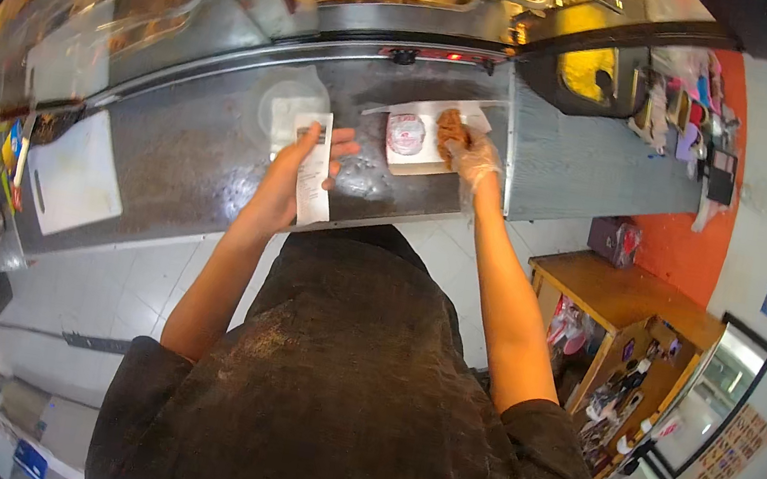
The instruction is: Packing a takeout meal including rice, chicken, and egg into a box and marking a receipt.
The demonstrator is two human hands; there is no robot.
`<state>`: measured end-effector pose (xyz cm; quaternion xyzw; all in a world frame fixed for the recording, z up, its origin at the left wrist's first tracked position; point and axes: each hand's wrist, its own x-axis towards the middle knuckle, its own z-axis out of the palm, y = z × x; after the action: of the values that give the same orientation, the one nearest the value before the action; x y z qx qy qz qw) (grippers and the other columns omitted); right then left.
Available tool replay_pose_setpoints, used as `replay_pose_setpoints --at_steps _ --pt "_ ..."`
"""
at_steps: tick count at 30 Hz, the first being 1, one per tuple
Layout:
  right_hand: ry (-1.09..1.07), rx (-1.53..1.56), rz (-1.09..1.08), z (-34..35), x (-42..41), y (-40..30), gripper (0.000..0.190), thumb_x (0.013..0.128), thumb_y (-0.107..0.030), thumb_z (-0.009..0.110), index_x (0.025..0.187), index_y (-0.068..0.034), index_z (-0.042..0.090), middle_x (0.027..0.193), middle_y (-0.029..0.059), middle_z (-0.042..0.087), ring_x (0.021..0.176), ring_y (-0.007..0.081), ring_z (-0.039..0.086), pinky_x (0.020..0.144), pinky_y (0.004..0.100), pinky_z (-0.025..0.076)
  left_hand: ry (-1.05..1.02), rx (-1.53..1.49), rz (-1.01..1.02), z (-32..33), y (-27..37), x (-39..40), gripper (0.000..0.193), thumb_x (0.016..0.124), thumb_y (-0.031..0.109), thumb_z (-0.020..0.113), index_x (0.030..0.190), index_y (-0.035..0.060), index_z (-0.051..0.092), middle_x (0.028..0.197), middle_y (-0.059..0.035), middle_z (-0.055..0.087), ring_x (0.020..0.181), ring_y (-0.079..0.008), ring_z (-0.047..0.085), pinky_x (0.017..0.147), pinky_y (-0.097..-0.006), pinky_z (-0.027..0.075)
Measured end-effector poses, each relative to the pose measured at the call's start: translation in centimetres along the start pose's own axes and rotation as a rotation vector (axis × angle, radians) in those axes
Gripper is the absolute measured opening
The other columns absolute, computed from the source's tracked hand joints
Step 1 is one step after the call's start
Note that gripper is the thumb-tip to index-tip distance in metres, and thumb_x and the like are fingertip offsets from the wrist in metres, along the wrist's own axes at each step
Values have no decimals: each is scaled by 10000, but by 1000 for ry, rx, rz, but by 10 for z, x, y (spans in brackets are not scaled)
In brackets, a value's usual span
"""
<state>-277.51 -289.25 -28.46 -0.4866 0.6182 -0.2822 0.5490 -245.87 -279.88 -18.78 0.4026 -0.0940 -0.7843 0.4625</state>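
On the dark counter lies an open white cardboard food box (pixel 426 164) with a round wrapped item (pixel 406 134) in its left part. My right hand (pixel 477 160), in a clear plastic glove, grips a piece of fried chicken (pixel 452 131) at the box's right part. Left of the box, my bare left hand (pixel 300 168) holds a long printed paper receipt (pixel 315 186) under its thumb, with the other fingers spread behind the paper. A translucent round container or lid (pixel 278 94) lies just beyond that hand; the blur hides its details.
A white cutting board (pixel 76 173) rests at the counter's left. Beyond the counter stands a lit glass display case (pixel 254 12) with food trays and wire racks. A grey surface (pixel 593 168) adjoins on the right, with a wooden cabinet (pixel 632 296) below. Utensils crowd the far left.
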Motion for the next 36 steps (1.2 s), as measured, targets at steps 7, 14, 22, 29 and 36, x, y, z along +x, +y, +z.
replay_pose_setpoints --at_steps 7,14,22,29,36 --pt "4 -507 123 1 0 -17 432 800 -235 750 1170 -25 674 1008 191 722 911 306 703 825 387 550 186 424 -41 -20 -97 78 478 994 369 597 1305 6 587 1095 -82 685 777 -89 563 660 -237 457" --pt "-70 -634 -229 -36 5 3 466 936 -218 614 1364 -52 539 1282 221 603 1186 398 570 1021 426 458 496 1083 268 18 -122 115 456 903 290 712 1182 -53 597 919 -118 676 784 -191 614 722 -351 505" --pt "-557 -1008 -230 -97 66 92 259 923 -277 604 960 -74 761 985 149 723 955 297 695 853 392 548 619 1123 378 44 -176 129 329 930 126 605 1215 -39 602 1061 -158 691 932 -229 650 820 -394 515" --pt "-769 -837 -171 -307 65 47 349 904 -326 610 944 -12 755 944 209 723 860 377 711 784 441 561 718 838 258 185 -294 161 487 943 153 616 1385 -26 513 985 -99 664 759 -124 598 595 -280 477" --pt "-214 -202 38 -550 137 4 155 918 -188 637 946 -62 724 843 76 703 802 167 669 758 315 537 738 772 193 323 -329 243 446 965 272 651 1301 -13 577 1031 -112 699 806 -142 640 603 -270 506"
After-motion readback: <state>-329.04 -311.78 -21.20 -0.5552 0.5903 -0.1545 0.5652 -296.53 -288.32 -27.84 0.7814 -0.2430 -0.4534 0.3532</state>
